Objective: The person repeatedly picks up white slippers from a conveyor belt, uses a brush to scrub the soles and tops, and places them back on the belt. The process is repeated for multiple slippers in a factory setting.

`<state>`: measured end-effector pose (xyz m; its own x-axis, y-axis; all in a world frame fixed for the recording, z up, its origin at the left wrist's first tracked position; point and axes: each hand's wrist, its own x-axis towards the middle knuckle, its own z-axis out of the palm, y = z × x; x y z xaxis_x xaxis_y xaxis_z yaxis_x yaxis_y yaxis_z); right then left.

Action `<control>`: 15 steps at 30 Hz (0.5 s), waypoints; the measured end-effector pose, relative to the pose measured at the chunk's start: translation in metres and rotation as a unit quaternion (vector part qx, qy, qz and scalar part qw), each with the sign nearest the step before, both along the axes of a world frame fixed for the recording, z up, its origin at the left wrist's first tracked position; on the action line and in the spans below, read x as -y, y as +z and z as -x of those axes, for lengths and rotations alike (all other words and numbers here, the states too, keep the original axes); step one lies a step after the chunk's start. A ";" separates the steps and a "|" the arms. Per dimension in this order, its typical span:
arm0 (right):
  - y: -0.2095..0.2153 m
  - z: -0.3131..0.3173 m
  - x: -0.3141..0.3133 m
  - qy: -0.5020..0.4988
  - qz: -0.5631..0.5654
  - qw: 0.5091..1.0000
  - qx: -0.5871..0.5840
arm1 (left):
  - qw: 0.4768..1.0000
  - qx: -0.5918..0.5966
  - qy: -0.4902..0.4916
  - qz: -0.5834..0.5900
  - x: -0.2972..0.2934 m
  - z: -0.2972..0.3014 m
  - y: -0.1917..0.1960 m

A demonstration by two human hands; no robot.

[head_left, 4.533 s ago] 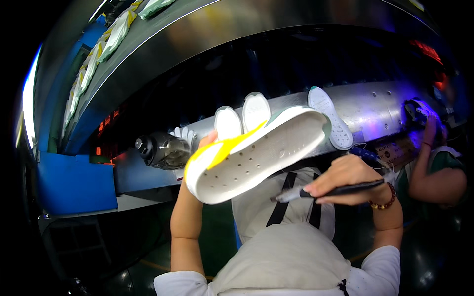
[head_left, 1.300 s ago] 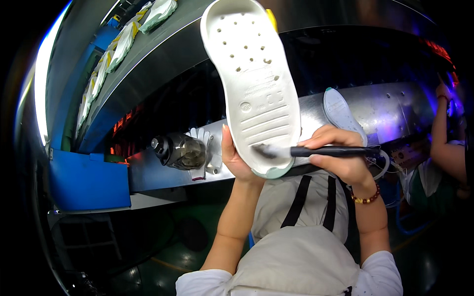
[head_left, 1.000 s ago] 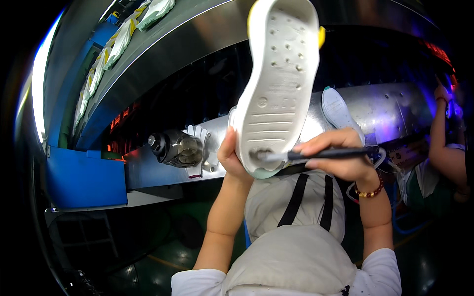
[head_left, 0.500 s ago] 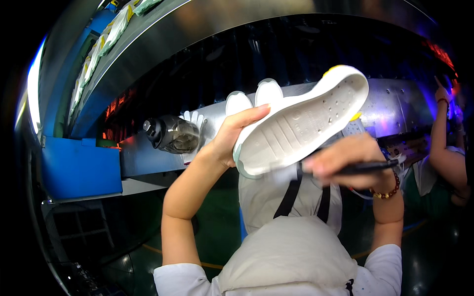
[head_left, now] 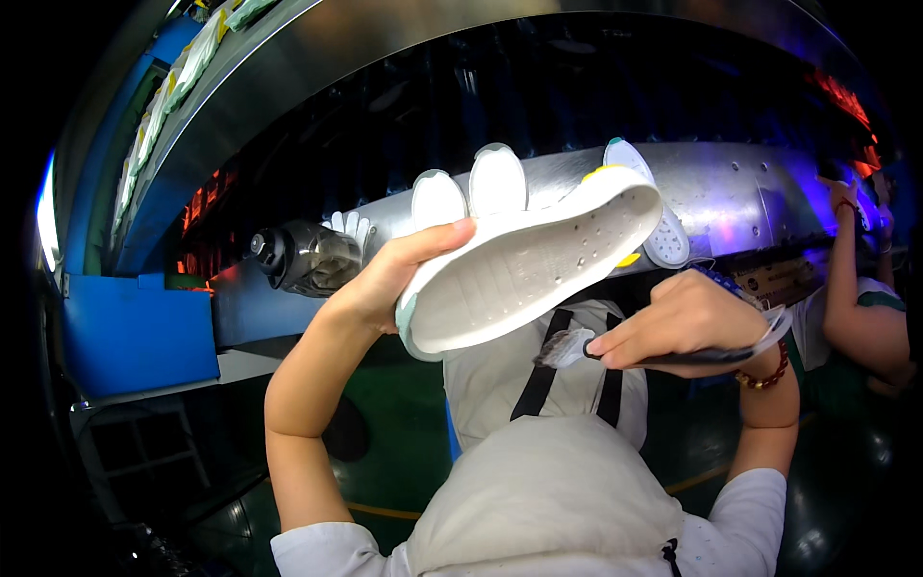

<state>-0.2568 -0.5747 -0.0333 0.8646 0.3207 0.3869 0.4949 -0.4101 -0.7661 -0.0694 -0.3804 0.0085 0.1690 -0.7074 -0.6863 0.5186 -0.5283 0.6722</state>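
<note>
My left hand (head_left: 385, 269) grips a white shoe sole (head_left: 529, 264) by its left end, thumb on the near face. The sole is tilted, its hollow inner face toward me, with small holes toward the right end and yellow patches at its edge. My right hand (head_left: 683, 327) is closed around the dark handle of a brush (head_left: 567, 348). The brush's bristles point left, just below the sole and apart from it. Behind the sole, two white rounded pieces (head_left: 498, 181) stand up, their lower parts hidden. Another white sole (head_left: 665, 236) with holes and a teal tip lies on the metal ledge.
A dark clear bottle (head_left: 312, 258) lies on the ledge (head_left: 745, 192), with a white glove (head_left: 348, 227) beside it. A blue box-shaped part (head_left: 139, 337) is at left. A curved metal panel (head_left: 404, 48) spans the top. Another person's arm (head_left: 846, 269) is at far right.
The sole and my left hand have shifted left and slightly down. My right hand has drawn the brush away from the sole's lower edge. More of the perforated sole behind is exposed.
</note>
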 end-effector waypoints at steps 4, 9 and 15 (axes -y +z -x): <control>-0.019 -0.004 0.005 -0.096 -0.043 0.993 0.060 | 0.999 0.041 0.028 0.020 0.002 0.005 0.010; -0.007 0.014 0.004 -0.071 -0.021 0.996 0.043 | 0.996 0.047 0.063 0.040 -0.012 -0.004 0.008; -0.006 0.017 0.004 -0.084 0.040 0.995 0.041 | 0.984 0.075 0.158 0.045 -0.012 0.013 0.022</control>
<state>-0.2739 -0.5783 -0.0389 0.8753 0.2075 0.4369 0.4737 -0.5505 -0.6874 -0.0821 -0.3688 0.0308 0.4850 -0.6600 -0.5738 0.5392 -0.2909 0.7904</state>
